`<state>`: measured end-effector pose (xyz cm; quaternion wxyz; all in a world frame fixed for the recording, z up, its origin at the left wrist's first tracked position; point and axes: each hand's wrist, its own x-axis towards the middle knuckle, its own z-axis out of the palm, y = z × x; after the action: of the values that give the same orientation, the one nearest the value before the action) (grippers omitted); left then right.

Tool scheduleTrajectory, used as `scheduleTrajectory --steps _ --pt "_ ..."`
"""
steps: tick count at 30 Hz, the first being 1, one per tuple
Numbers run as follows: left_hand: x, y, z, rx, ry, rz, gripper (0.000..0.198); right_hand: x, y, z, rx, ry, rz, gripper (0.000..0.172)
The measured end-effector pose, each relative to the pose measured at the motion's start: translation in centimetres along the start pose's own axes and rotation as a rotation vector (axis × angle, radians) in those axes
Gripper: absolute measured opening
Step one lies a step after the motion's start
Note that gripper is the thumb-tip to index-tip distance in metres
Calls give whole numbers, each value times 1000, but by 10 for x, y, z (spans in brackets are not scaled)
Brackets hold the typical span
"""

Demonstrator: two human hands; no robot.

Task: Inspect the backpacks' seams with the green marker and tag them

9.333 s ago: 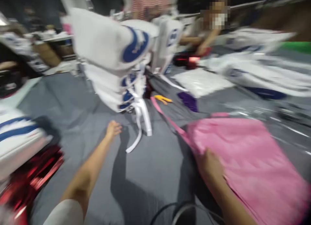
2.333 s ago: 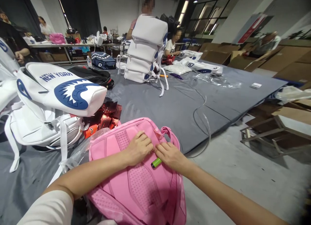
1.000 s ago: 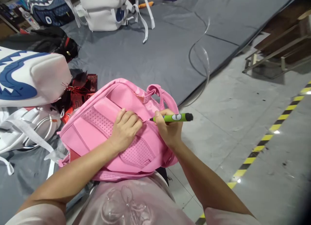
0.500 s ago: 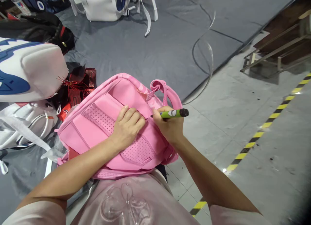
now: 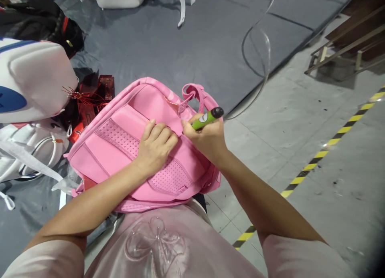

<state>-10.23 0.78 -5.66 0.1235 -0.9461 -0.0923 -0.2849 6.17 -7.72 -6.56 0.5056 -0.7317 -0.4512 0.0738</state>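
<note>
A pink backpack (image 5: 120, 150) lies back-side up on my lap, its padded mesh panel facing me. My left hand (image 5: 155, 146) presses on the panel near the top, fingers curled and pinching the fabric. My right hand (image 5: 206, 137) grips a green tool with a black end (image 5: 207, 117), shaped like a pen, its tip down at the seam right beside my left fingers. The pink carry handle (image 5: 192, 91) sticks up just beyond both hands.
A grey mat (image 5: 180, 41) covers the floor ahead. White backpacks with blue print (image 5: 30, 85) and red shiny packets (image 5: 90, 101) lie at the left. A clear plastic strip (image 5: 258, 57) curls over the mat's edge. Bare concrete with yellow-black tape (image 5: 331, 150) lies at the right.
The green tool has tilted up from lying almost level, its black end now higher. My right hand has slid closer to my left. The view has dropped lower over the pink backpack.
</note>
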Motion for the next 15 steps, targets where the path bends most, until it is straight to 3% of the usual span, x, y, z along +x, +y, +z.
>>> scheduleTrajectory --steps 8,15 --pt "1 -1 3 -134 -105 -67 21 7 -3 -2 -71 -95 25 52" --pt "1 -1 2 -59 -72 -9 21 5 -6 3 -85 -101 7 49"
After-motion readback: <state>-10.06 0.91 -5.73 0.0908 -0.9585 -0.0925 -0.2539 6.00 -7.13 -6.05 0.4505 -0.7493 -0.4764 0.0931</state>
